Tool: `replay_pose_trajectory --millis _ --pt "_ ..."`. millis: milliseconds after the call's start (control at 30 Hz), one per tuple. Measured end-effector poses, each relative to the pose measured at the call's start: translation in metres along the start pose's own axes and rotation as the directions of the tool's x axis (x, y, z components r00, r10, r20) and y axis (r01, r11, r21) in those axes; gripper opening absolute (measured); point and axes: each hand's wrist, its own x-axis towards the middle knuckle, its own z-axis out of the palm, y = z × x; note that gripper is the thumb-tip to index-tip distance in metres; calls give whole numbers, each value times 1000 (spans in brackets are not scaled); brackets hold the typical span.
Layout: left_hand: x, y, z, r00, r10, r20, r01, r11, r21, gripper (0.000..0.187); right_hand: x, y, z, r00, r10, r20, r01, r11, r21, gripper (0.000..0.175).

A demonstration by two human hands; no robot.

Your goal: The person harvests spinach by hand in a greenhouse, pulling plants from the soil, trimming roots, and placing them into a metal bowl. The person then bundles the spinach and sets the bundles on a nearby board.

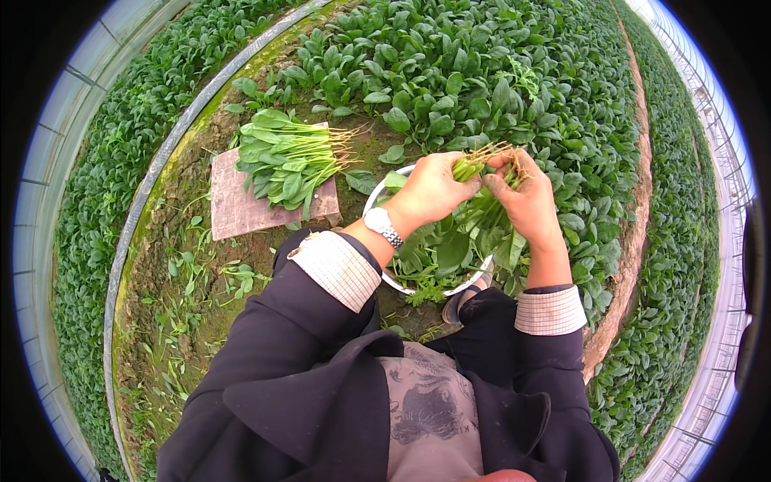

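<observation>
My left hand (432,188), with a watch (379,220) at the wrist, grips a few spinach stems (466,169) near their pale roots. My right hand (529,196) is closed around a spinach bunch (479,211), roots up and leaves hanging down. Both hands nearly meet above a white-rimmed basin (372,197). Loose spinach leaves (424,256) lie inside it, partly hidden by my left forearm and the bunch. To the left, a neat pile of spinach (286,159) rests on a flat board (232,208), its roots pointing right.
Dense spinach plants (482,66) grow ahead and to the right. A grey hose or pipe (141,187) curves along the left side. Scattered leaves (241,277) lie on the soil beside me. A bare soil strip (629,253) runs between beds at the right.
</observation>
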Motion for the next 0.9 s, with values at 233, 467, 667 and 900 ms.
replay_pose_trajectory --millis 233,467,667,900 --pt "-7 16 -16 988 154 29 -143 810 569 16 -2 -1 -1 991 -24 131 61 958 -281 26" --pt "-2 7 -28 930 348 -115 -210 764 610 44 8 28 -22 986 -74 -148 27 954 -297 19" --pt "13 -6 4 950 222 222 -206 974 -90 61 10 0 37 994 -105 -38 111 909 402 28" --pt "3 4 -20 943 155 294 -215 959 186 86 10 6 28 993 -111 36 81 880 468 18"
